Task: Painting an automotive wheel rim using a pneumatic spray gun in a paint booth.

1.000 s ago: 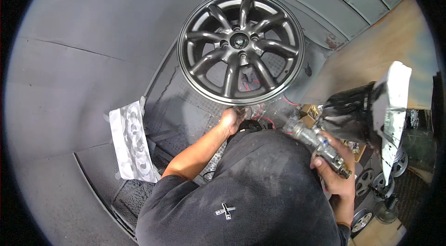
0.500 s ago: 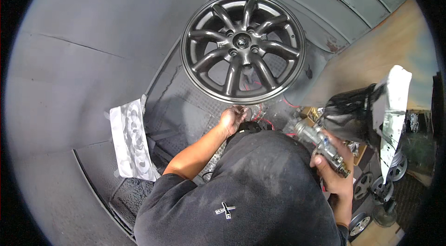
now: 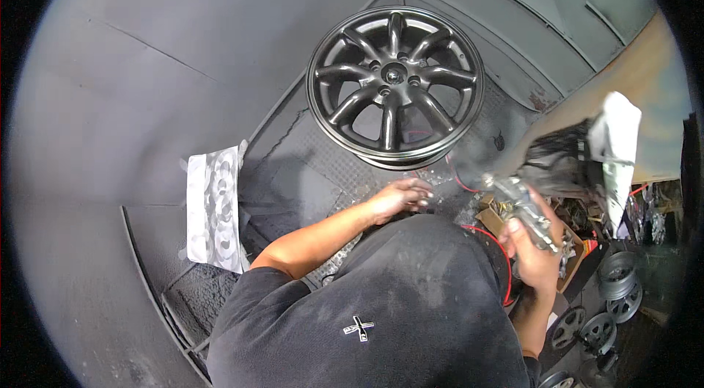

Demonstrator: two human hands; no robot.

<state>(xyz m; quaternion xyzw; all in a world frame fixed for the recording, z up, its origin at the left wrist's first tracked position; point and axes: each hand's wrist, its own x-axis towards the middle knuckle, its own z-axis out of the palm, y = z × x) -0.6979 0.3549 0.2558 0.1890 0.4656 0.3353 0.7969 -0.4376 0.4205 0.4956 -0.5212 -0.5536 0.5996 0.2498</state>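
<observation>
A dark metallic multi-spoke wheel rim (image 3: 390, 120), glossy on its spokes, is held face up ahead of me; its support is hidden beneath it. My left hand (image 3: 402, 199) is just below the rim's near edge, apart from it. Its fingers are loosely bent, with nothing visible in them. In my right hand (image 3: 534, 245) is a metal spray gun (image 3: 522, 208), gripped to the right of the wheel with its front end toward the wheel. A black-smeared cup (image 3: 556, 157) rises from the gun, and a white sheet (image 3: 616, 149) covers the cup's end.
Grey booth walls (image 3: 161, 36) stand at the left and back. A white sheet with grey ring marks (image 3: 214, 208) hangs at the left. A red hose (image 3: 507, 263) curves beside my right arm. Several bare wheels (image 3: 620, 274) and a cardboard box (image 3: 493, 216) lie at the right.
My left hand has drawn away from the wheel's near edge. The wheel now sits more tilted, showing its barrel below the rim. The spray gun remains in my right hand; the view has shifted slightly.
</observation>
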